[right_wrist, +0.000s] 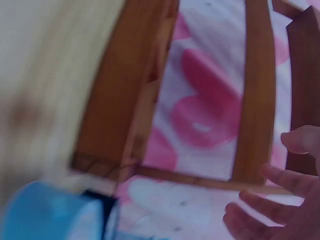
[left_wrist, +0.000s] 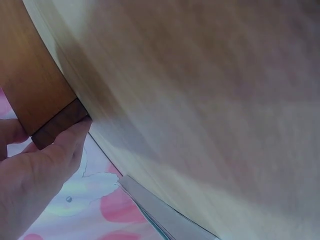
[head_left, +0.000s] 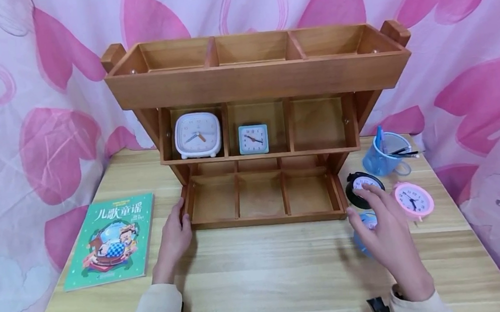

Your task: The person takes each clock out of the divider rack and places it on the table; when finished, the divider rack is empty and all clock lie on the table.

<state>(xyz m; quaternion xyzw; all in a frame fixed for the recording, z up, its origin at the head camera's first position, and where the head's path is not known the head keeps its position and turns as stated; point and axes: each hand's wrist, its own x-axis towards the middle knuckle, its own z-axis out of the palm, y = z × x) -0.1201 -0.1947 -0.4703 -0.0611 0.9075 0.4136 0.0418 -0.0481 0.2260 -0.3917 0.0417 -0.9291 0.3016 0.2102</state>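
Observation:
A three-tier wooden rack (head_left: 261, 82) stands on the table, divided into compartments. My left hand (head_left: 174, 238) holds its lower left end; in the left wrist view, thumb and fingers lie on either side of a wooden end (left_wrist: 60, 124). My right hand (head_left: 388, 233) hovers with spread fingers by the lower right corner, holding nothing. Beneath it are a blue clock (head_left: 367, 220), partly hidden, and a black round clock (head_left: 353, 198). Beside them lies a pink clock (head_left: 414, 200). The middle tier holds a white clock (head_left: 198, 135) and a small light-blue square clock (head_left: 253, 139).
A blue mesh cup (head_left: 379, 158) with pens stands behind the loose clocks at the right. On the left side of the table (head_left: 266, 280) lies a green children's book (head_left: 111, 242). A pink heart-patterned curtain (head_left: 68, 143) hangs behind and along both sides.

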